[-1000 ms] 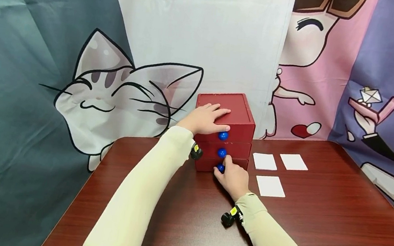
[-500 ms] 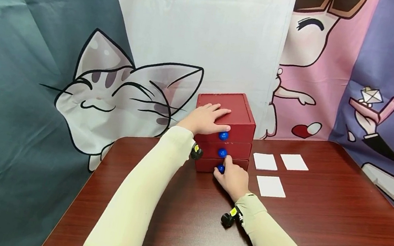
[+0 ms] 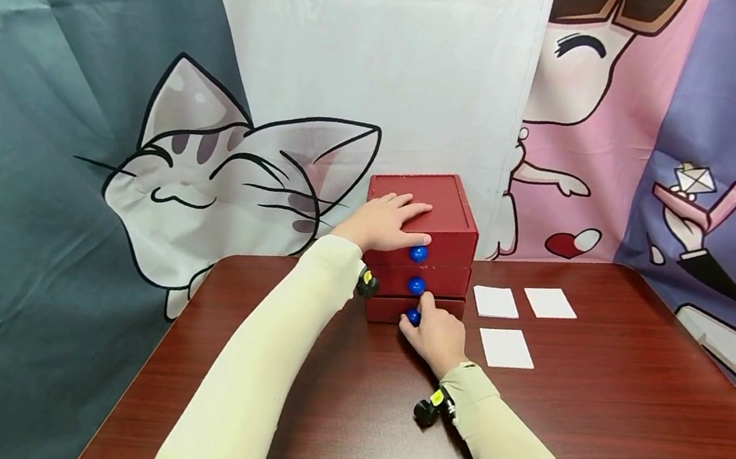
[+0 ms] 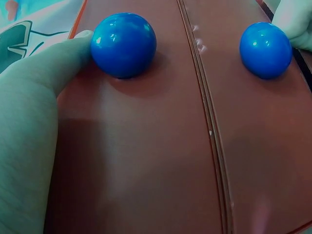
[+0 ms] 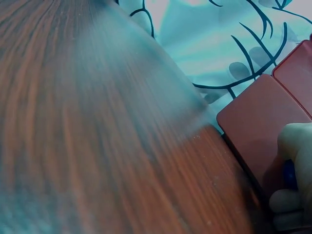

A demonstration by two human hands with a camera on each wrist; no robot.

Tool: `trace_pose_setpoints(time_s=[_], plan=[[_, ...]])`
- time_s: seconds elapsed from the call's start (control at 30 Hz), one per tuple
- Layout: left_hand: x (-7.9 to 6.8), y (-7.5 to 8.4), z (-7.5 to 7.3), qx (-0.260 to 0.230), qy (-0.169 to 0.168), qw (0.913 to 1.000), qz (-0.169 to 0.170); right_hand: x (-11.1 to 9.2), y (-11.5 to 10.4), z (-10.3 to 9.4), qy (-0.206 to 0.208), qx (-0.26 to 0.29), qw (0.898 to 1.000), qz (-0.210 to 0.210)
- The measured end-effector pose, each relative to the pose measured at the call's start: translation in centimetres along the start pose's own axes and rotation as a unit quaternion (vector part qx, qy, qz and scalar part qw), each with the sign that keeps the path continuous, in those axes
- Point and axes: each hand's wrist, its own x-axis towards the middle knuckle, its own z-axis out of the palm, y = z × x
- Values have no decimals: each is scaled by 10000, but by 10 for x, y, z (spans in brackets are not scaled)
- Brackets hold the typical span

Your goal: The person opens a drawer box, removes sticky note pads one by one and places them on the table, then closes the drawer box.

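Note:
A red three-drawer box [image 3: 449,248] stands on the table, with a round blue knob on each drawer front. My left hand [image 3: 383,222] rests on its top with fingers spread, the thumb lying beside the top knob [image 3: 418,253]. In the left wrist view that thumb meets the edge of the top knob [image 4: 124,45]. My right hand [image 3: 439,336] pinches the bottom drawer's knob [image 3: 413,316] between thumb and finger; the right wrist view shows only a bit of this blue knob [image 5: 289,174]. Just above the right hand is the middle knob [image 3: 416,285], untouched.
Several white square cards lie right of the box, including a near card [image 3: 507,348], a left card [image 3: 496,302] and a far card [image 3: 550,303]. The brown wooden table [image 3: 342,428] has a printed cloth backdrop [image 3: 458,78] behind it.
The bottom drawer front and its knob have come very slightly toward me with the right hand. My left hand stays in place on the box top.

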Motion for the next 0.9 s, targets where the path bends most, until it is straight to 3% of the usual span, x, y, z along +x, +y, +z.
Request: trace_pose_setpoints(time_s=[0.5,0.9], plan=[[2,-1,2,30,-4,10000,-5,-6,-1,-4,-170,33,9998,62],[1,-1,2,51,38,10000,14,-8,-2,-5,91,-521,9972,-526]])
